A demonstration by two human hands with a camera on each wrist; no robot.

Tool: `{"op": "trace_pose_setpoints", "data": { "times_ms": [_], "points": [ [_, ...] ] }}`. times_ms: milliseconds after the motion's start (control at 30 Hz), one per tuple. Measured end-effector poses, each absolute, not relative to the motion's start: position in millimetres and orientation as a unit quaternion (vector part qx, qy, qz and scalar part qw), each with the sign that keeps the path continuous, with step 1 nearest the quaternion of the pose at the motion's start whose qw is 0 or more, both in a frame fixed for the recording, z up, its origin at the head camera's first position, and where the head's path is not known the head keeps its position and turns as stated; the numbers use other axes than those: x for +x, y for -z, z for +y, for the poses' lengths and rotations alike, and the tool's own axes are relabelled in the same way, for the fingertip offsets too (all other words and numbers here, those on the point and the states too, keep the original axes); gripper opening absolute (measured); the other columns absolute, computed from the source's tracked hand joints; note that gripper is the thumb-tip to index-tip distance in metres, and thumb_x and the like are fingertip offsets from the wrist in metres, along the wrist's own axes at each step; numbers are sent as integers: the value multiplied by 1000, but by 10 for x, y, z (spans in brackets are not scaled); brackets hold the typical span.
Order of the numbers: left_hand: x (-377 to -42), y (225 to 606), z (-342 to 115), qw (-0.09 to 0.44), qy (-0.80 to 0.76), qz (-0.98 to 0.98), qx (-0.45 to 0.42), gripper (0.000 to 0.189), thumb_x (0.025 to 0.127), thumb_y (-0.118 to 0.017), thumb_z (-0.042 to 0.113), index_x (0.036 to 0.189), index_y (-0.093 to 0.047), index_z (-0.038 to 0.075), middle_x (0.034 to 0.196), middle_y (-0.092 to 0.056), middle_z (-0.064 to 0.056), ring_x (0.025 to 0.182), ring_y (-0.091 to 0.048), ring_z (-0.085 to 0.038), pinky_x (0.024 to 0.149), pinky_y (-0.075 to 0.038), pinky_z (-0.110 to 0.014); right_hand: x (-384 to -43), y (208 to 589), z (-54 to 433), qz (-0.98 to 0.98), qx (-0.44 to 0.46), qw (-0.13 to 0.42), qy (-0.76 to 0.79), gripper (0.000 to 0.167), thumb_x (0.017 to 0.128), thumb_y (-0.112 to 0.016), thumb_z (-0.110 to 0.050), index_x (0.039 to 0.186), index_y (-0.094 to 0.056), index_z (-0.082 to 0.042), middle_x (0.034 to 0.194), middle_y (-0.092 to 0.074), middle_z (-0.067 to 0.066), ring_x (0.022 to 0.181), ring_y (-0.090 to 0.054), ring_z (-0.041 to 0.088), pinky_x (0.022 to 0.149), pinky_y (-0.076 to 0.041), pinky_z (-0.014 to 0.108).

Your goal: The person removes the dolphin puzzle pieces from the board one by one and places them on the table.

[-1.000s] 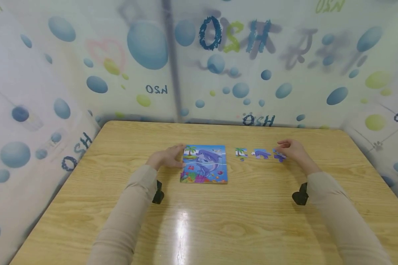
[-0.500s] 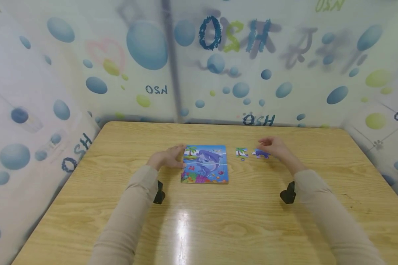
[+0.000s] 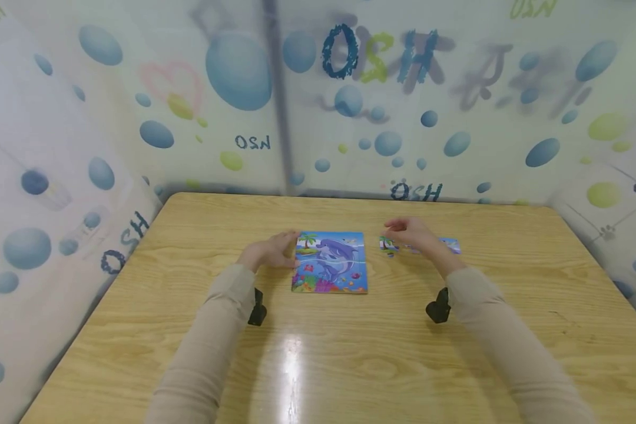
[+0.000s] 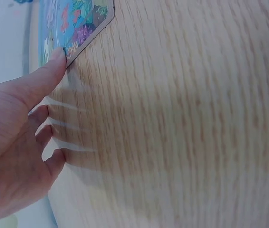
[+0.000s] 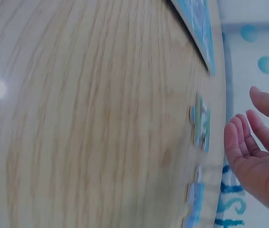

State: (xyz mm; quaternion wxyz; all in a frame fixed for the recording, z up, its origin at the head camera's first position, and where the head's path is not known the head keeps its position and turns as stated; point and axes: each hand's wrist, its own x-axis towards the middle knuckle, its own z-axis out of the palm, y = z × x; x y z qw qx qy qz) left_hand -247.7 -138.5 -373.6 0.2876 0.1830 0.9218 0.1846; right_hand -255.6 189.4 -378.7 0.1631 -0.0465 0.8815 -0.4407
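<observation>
While puzzle pieces point(image 5: 204, 123) lie outside, hands point(image 3: 269, 252) point(image 3: 413, 234) flank the dolphin board point(image 3: 330, 262)

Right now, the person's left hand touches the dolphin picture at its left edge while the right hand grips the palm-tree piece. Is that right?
Not quite: the right hand grips nothing. The right wrist view shows it apart from the palm-tree piece, which lies on the table. The left hand does touch the dolphin picture at its left edge.

Bubble-printed walls point(image 3: 318, 132) stand on 3 sides of a wooden table point(image 3: 371, 365).
</observation>
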Motion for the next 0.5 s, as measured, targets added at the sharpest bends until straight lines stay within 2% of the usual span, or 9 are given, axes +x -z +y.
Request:
{"op": "trace_pose_setpoints", "data": {
  "times_ms": [133,333,500],
  "points": [
    [-2477,3712,-1379,296,-178,921,182,78,92,-53,30,148,-4,10,155,0,-16,142,-1,-35,116,-7,-50,-2561,3768,1729,880,-63,169,438,44,91,-55,-24,126,-49,2,119,-52,22,103,-53,28,85,-48,34],
    [-2500,3707,-1383,310,-165,918,184,78,92,-52,32,148,-1,12,155,4,-14,142,2,-34,116,-5,-50,-2582,3764,1502,879,-91,177,434,43,90,-57,-24,125,-51,0,120,-55,19,108,-52,28,87,-49,37],
    [-2507,3701,-1382,320,-166,914,185,78,93,-52,31,148,0,12,155,5,-13,142,3,-33,116,-5,-50,-2586,3764,1315,883,-110,177,420,42,88,-60,-25,121,-55,-1,113,-59,16,103,-54,26,84,-49,32]
  ]
}}
